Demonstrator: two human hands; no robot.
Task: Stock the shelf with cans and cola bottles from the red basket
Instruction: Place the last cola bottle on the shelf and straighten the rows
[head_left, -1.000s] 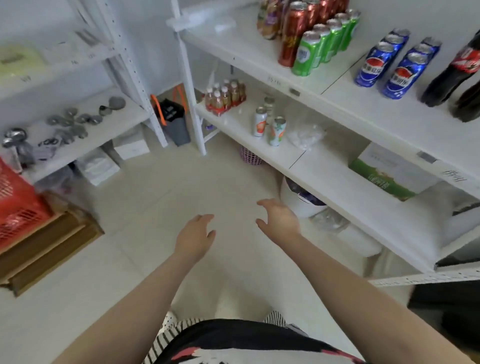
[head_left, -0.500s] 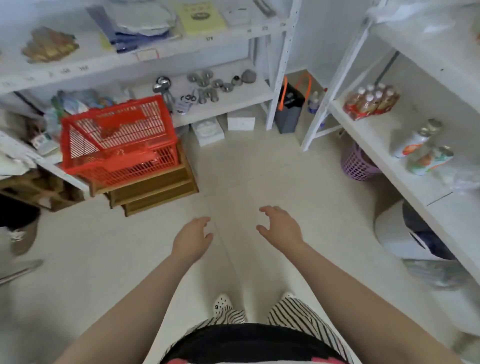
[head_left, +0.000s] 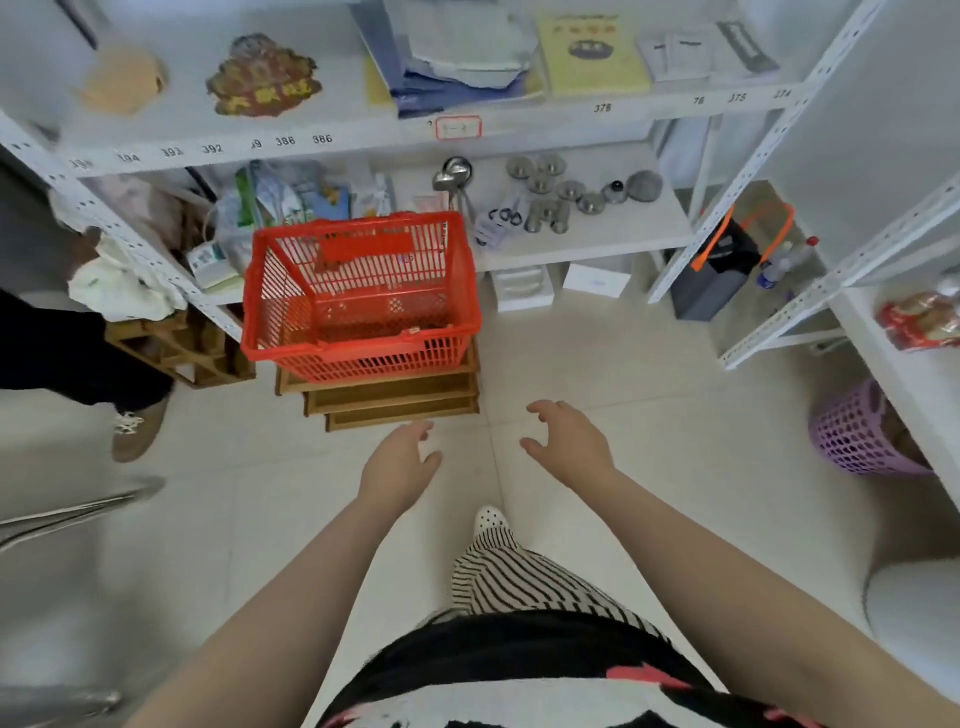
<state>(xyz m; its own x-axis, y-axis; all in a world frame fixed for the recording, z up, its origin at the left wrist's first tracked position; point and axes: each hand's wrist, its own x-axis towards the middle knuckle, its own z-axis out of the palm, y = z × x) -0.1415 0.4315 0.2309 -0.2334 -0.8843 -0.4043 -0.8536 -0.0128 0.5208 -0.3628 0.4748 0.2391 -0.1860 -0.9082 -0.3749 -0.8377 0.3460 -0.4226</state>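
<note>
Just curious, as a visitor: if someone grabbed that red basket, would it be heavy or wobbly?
The red basket looks like thin plastic mesh, so probably light and slightly flexible. It seems nearly empty, adding little weight. It sits atop stacked wooden trays, so a push might slide it off.

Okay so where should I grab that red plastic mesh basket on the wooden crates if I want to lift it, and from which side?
Probably take the red plastic mesh basket by its thick rolled rim, one hand on each short side, reaching down from above. It sits upright and open-topped on the stacked wooden crates, and the near rim faces you. Both the left hand and right hand are free.
</note>
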